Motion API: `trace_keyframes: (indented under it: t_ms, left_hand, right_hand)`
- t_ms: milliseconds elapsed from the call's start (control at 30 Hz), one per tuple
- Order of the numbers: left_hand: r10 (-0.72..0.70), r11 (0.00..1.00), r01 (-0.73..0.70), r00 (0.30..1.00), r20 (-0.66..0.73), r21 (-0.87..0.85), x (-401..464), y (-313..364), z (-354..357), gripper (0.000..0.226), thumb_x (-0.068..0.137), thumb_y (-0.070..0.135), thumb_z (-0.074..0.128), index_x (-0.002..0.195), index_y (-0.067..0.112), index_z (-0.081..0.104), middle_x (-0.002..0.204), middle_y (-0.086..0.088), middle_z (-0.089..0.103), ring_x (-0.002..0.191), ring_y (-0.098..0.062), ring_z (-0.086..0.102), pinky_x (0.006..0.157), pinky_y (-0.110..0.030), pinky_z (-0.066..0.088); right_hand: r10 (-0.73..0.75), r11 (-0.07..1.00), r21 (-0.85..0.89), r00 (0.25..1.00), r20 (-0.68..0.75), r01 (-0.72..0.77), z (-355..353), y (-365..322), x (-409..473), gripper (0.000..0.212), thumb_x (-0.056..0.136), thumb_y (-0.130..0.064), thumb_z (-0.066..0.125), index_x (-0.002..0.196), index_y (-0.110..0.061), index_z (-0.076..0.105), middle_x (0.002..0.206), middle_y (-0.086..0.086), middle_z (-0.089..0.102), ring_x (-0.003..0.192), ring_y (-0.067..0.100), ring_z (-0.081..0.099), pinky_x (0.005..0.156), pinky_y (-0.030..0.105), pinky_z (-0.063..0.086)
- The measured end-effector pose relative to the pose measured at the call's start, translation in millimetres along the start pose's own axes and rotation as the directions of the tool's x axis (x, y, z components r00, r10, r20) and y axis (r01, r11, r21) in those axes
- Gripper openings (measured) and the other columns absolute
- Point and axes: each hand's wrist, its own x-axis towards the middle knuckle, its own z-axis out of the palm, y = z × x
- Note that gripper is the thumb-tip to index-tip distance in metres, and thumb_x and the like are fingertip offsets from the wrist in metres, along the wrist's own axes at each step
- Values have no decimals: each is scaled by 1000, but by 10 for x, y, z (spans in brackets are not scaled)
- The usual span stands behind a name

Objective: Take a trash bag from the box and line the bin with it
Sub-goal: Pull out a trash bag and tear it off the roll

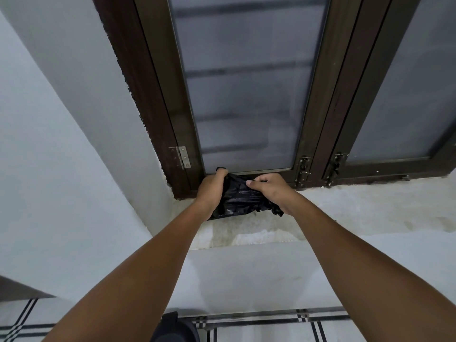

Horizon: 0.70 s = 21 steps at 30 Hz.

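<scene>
A crumpled black trash bag lies bunched on the grey window sill, right against the bottom of the dark window frame. My left hand grips the bag's left side, fingers curled over its top edge. My right hand pinches the bag's right side between thumb and fingers. No box is in view. At the bottom edge, between my arms, a dark rounded object shows; I cannot tell whether it is the bin.
A dark brown window frame with frosted panes rises behind the sill, with a hinge at left and latches at right. A pale wall closes in on the left. The tiled floor lies below.
</scene>
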Motion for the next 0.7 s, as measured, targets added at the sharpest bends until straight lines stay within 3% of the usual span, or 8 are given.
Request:
trace_keyframes:
  t_ms: [100, 200, 333, 467, 567, 700]
  left_hand:
    - [43, 995, -48, 998, 53, 83, 6, -2, -26, 39, 102, 45, 55, 113, 12, 73, 111, -13, 77, 100, -30, 74, 95, -46, 57]
    - [124, 978, -142, 985, 120, 155, 15, -65, -46, 31, 101, 40, 66, 122, 17, 70, 115, -5, 76, 103, -22, 73, 93, -38, 59]
    - [114, 986, -126, 988, 106, 113, 21, -75, -23, 33, 102, 47, 63, 114, 17, 72, 108, -8, 78, 99, -26, 75, 97, -44, 60]
    - [50, 999, -50, 996, 79, 0, 40, -33, -10, 35, 101, 48, 63, 110, 15, 73, 106, -11, 79, 98, -30, 76, 100, -50, 59]
    - [2, 986, 11, 997, 77, -166, 15, -6, 61, 31, 102, 44, 62, 108, 15, 73, 106, -13, 80, 99, -32, 77, 99, -51, 60]
    - [-66, 935, 89, 995, 78, -342, -10, 7, 161, 41, 102, 42, 63, 126, 9, 65, 115, -19, 77, 99, -34, 77, 86, -51, 65]
  right_hand:
    - [14, 1000, -10, 1000, -28, -14, -17, -8, 2, 24, 89, -37, 77, 85, -13, 77, 90, 9, 76, 86, 28, 71, 82, 42, 56]
    - [-2, 1000, -12, 1000, -11, 2, -60, -39, -24, 24, 88, -37, 77, 88, -13, 78, 89, 6, 77, 85, 23, 73, 81, 35, 56]
    - [-17, 1000, 16, 1000, 11, 17, -33, -91, -22, 28, 89, -36, 77, 92, -9, 74, 95, 8, 76, 91, 22, 71, 87, 33, 53]
    - [1, 958, 286, 1000, 19, -7, 53, -84, -53, 18, 94, -24, 71, 85, -10, 66, 83, 11, 71, 78, 25, 68, 70, 32, 56]
    - [68, 849, 524, 997, 21, -69, 154, -83, -83, 14, 96, -19, 68, 85, -11, 64, 84, 13, 70, 74, 27, 69, 70, 37, 60]
    - [127, 717, 690, 992, 11, -99, 271, -115, -108, 11, 97, -20, 66, 90, -12, 62, 90, 14, 71, 80, 30, 70, 65, 39, 61]
